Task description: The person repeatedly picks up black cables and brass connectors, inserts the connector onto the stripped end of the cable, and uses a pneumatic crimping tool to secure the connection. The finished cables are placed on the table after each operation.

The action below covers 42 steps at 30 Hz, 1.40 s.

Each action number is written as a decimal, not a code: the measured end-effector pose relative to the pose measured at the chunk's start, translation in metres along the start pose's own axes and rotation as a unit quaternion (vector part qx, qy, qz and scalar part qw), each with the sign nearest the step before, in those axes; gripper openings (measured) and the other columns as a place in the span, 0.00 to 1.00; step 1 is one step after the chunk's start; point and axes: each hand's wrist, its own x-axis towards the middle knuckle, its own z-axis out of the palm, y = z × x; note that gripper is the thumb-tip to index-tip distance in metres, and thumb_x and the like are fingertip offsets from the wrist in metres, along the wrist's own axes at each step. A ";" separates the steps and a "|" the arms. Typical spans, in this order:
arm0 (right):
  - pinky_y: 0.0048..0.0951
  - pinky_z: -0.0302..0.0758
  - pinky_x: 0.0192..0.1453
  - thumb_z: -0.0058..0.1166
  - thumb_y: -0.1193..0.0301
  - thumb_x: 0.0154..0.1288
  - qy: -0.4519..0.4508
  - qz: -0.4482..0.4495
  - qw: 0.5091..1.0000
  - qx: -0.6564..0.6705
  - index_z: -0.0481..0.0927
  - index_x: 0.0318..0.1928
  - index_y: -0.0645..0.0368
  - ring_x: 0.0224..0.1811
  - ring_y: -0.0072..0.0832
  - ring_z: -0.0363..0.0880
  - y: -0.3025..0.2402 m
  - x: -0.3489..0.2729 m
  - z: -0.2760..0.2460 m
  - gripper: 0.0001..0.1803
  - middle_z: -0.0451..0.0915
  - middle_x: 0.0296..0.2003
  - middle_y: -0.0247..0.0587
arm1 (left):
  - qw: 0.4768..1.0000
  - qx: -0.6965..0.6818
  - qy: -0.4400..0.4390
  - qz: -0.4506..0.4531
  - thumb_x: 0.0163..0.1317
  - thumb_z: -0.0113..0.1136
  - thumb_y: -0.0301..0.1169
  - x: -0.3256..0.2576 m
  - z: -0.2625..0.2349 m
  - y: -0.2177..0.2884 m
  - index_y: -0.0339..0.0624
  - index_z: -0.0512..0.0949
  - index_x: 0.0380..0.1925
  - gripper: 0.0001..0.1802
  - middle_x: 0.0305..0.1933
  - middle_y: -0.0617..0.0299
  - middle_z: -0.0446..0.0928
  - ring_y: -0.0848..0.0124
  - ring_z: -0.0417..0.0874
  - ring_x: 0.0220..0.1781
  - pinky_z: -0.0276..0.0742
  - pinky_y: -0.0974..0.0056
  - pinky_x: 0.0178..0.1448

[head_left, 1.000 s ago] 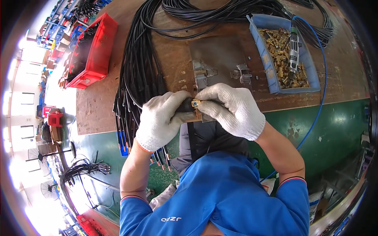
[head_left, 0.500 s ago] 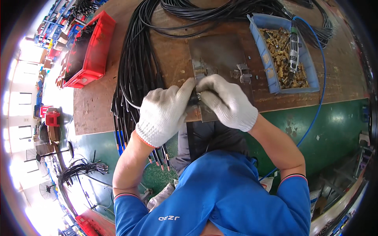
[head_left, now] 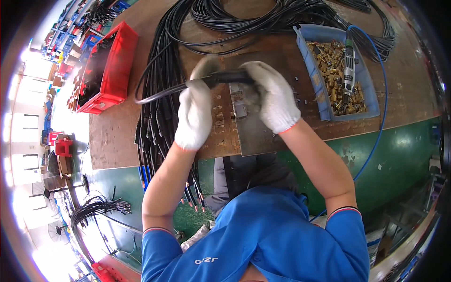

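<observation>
White gloves (head_left: 195, 117) of matt knitted cloth; a black cable (head_left: 230, 76) with a smooth, faintly glossy, plastic-looking skin. The brown counter (head_left: 115, 136) looks like worn, scuffed wood. Yellow metal fittings (head_left: 331, 66) shine in a blue plastic bin (head_left: 308, 58); the green floor (head_left: 404, 145) is glossy.

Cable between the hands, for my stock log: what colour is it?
The cable is black, clearest in the head view.

The right hand (head_left: 276, 97) hides part of the black cable (head_left: 231, 76) (blurred, its tip too indistinct to tell).
</observation>
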 end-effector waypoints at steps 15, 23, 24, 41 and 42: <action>0.29 0.81 0.50 0.61 0.45 0.76 -0.011 -0.034 0.989 -0.142 0.92 0.51 0.62 0.41 0.22 0.84 0.016 0.102 -0.013 0.30 0.90 0.40 0.37 | 0.969 -0.115 -0.126 -0.177 0.76 0.55 0.35 0.103 0.039 -0.086 0.35 0.85 0.39 0.15 0.28 0.66 0.80 0.77 0.76 0.27 0.77 0.66 0.32; 0.29 0.77 0.51 0.52 0.60 0.81 -0.011 -0.211 0.949 -0.236 0.91 0.46 0.68 0.41 0.21 0.80 0.053 0.116 -0.032 0.22 0.88 0.38 0.35 | 0.997 -0.002 -0.079 -0.018 0.69 0.50 0.23 0.082 0.049 -0.108 0.31 0.85 0.38 0.13 0.31 0.61 0.85 0.75 0.80 0.34 0.78 0.61 0.37; 0.29 0.78 0.51 0.53 0.59 0.80 -0.007 -0.218 0.946 -0.240 0.92 0.46 0.66 0.41 0.22 0.81 0.052 0.116 -0.030 0.22 0.89 0.38 0.37 | 0.997 -0.038 -0.065 -0.030 0.71 0.50 0.24 0.080 0.052 -0.108 0.31 0.85 0.39 0.13 0.32 0.62 0.85 0.75 0.80 0.35 0.78 0.62 0.38; 0.32 0.81 0.65 0.76 0.71 0.64 -0.115 -0.238 0.908 -0.325 0.82 0.65 0.63 0.60 0.28 0.85 0.026 -0.030 -0.009 0.30 0.86 0.59 0.46 | 0.841 -0.428 0.094 -0.316 0.74 0.54 0.70 -0.016 0.023 -0.005 0.49 0.81 0.49 0.34 0.42 0.59 0.84 0.62 0.87 0.43 0.87 0.56 0.49; 0.32 0.82 0.63 0.78 0.71 0.63 -0.097 -0.251 0.905 -0.331 0.84 0.64 0.62 0.58 0.29 0.87 0.034 -0.035 -0.005 0.30 0.87 0.58 0.46 | 0.831 -0.457 0.046 -0.313 0.73 0.56 0.70 -0.020 0.017 -0.006 0.49 0.82 0.50 0.34 0.46 0.56 0.84 0.57 0.88 0.49 0.89 0.49 0.55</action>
